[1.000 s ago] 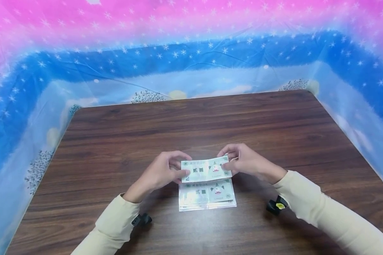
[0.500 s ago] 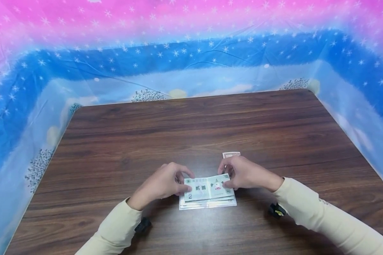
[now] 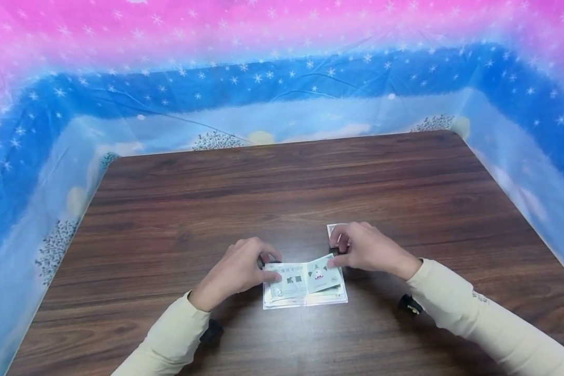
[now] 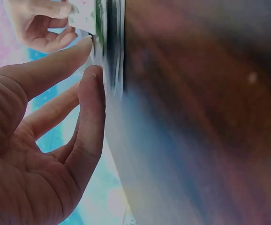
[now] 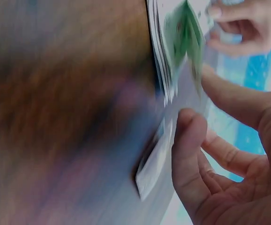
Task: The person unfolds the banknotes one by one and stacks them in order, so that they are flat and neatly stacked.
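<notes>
A pale green play banknote (image 3: 318, 277) lies at a slant over a stack of play banknotes (image 3: 324, 299), with a crease down its middle. My left hand (image 3: 232, 269) holds its left end, the thumb on top. At the other end my right hand (image 3: 373, 249) pinches the raised right corner. In the right wrist view this top note (image 5: 177, 40) bends upward off the stack, close to the thumb tip. Whether fingers lie beneath either end is partly hidden.
Beyond the right hand, a reddish-bordered note (image 3: 331, 232) lies partly covered by the fingers. The brown wooden table (image 3: 192, 198) spreads around the stack. A pink and blue patterned cloth (image 3: 282, 78) hangs behind and along the sides.
From above the stack, both hands have brought the top banknote down toward me onto it. Its right end has since tilted up with my right hand, and the reddish note has come into view.
</notes>
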`<state>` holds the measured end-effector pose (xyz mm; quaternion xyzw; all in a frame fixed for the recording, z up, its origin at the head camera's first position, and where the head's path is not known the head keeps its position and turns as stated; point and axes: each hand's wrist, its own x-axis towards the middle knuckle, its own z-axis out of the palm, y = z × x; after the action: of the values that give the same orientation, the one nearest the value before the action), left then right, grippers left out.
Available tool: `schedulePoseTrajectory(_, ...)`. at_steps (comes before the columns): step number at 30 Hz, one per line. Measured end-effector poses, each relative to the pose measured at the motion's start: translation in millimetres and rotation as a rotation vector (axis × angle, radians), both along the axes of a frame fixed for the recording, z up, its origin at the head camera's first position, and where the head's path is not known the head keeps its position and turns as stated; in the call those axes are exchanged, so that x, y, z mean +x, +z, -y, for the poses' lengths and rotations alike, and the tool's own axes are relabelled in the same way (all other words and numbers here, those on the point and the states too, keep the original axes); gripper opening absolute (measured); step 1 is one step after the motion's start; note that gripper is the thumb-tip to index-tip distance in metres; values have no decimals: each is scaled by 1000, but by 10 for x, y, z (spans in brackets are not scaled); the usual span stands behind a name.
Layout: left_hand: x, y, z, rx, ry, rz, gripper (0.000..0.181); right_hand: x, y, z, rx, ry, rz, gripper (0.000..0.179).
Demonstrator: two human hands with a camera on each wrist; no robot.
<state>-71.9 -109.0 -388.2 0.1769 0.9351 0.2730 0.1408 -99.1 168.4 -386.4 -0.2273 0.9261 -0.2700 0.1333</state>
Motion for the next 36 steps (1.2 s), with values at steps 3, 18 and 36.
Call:
schedulePoseTrajectory(3,-22,42,24,8,16,-5,27,-109,9,-103,-1,-67,-2,31)
schedulePoseTrajectory(18,-142,60,71,102,65,-10,23,-385,-182,-377,35,-154,-82,51)
schedulePoseTrajectory(36,-259,71,15,194,48,-13,25,-407,-165,-363,-78,-239,-20,27)
